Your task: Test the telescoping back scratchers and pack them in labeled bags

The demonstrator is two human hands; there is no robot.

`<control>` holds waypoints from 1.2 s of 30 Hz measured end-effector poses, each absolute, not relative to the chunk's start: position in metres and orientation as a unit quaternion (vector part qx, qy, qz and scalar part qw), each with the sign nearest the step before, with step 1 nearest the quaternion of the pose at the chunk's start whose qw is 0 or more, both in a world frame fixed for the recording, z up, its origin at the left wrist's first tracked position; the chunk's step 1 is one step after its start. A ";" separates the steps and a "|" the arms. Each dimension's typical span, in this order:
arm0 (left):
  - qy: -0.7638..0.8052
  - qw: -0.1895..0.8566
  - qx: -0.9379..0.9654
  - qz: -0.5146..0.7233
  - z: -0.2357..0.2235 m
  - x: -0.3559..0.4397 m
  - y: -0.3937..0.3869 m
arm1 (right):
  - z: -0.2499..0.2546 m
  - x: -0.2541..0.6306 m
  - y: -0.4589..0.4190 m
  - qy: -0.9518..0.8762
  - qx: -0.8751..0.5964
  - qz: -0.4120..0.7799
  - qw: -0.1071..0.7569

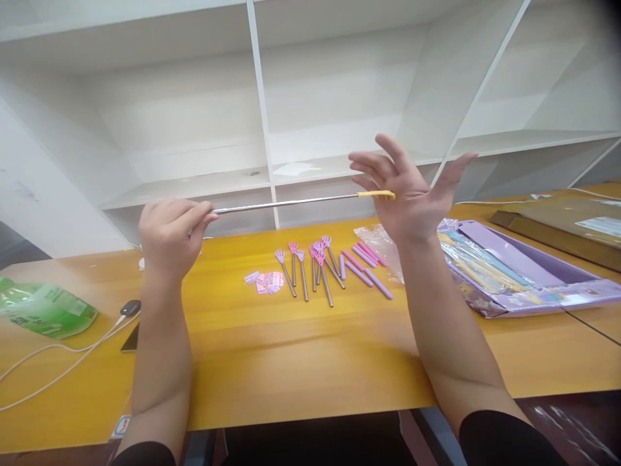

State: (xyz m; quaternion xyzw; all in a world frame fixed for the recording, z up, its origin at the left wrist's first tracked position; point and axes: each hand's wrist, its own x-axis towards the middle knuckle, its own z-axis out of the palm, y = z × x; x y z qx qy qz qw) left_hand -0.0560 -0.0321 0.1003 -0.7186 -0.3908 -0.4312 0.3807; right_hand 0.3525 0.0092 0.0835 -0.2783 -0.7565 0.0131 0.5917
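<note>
My left hand is closed around the near end of an extended telescopic back scratcher, a thin metal rod with a yellow claw head. The rod stretches level across the view above the table. Its yellow claw touches the palm of my right hand, whose fingers are spread. Below lie several back scratchers with pink and purple claws and short metal rods. Beside them are several loose pink and purple handle sleeves and a small pile of printed cards.
On the right, a purple box holds wrapped yellow and blue items, with a cardboard box behind it. A clear plastic bag lies near the sleeves. To the left are a green pouch and white cables. White shelving rises behind.
</note>
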 end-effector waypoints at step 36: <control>-0.305 0.236 -0.849 -0.362 0.069 0.024 -0.040 | 0.071 0.399 0.049 -0.630 -0.365 0.201 0.655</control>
